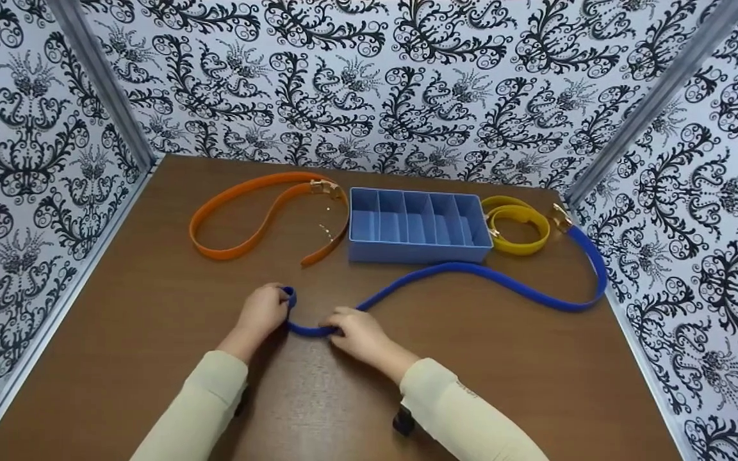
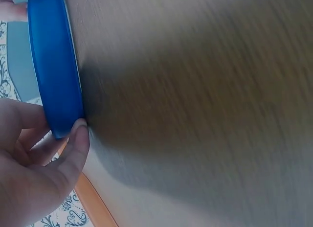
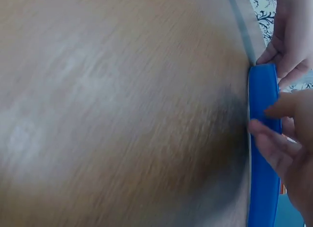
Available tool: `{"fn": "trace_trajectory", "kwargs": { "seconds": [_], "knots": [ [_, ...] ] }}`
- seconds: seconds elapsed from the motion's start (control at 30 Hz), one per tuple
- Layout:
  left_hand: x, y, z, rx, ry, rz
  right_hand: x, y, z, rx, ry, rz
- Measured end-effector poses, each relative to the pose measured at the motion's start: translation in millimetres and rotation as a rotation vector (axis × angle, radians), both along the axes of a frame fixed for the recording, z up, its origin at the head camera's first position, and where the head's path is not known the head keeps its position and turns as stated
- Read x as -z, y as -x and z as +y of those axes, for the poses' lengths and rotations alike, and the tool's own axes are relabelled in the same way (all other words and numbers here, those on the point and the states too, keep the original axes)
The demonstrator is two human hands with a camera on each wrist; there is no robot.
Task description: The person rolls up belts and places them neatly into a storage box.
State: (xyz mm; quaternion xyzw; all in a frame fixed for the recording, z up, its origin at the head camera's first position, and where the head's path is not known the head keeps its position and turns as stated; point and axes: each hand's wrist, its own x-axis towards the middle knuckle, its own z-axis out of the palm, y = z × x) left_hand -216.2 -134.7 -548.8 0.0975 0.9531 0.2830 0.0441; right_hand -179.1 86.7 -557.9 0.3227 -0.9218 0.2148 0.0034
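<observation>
A long blue belt (image 1: 503,280) stands on its edge across the wooden table, its gold buckle (image 1: 560,218) at the far right. My left hand (image 1: 263,310) pinches the belt's other end, where it curls into a small loop. A short way to the right, my right hand (image 1: 361,333) holds the strap between thumb and fingers. In the left wrist view, thumb and fingertips grip the blue strap (image 2: 56,65) low against the tabletop. From the right wrist, the thumb lies on one face of the strap (image 3: 264,188), with other fingers partly hidden behind it.
A blue divided box (image 1: 417,251) with several compartments stands at the back middle. An orange belt (image 1: 215,252) lies loosely looped to its left, tip near the box. A coiled yellow belt (image 1: 523,248) touches the box's right side. Patterned walls (image 1: 369,83) enclose the table.
</observation>
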Motion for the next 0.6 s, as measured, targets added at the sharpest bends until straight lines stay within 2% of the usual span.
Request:
{"fn": "trace_trajectory", "kwargs": {
  "seconds": [0.23, 0.43, 0.6],
  "knots": [
    [1.4, -2.2, 5.6, 0.025, -0.027, -0.029, 7.0, 12.1, 3, 0.145, 0.029, -0.04],
    [1.3, -7.0, 15.3, 0.069, -0.032, -0.029, 11.9, 23.4, 3, 0.218, 0.036, -0.031],
    [0.4, -9.9, 22.0, 0.099, -0.033, -0.025, 12.4, 32.3, 6, 0.239, 0.059, -0.017]
  ]
}}
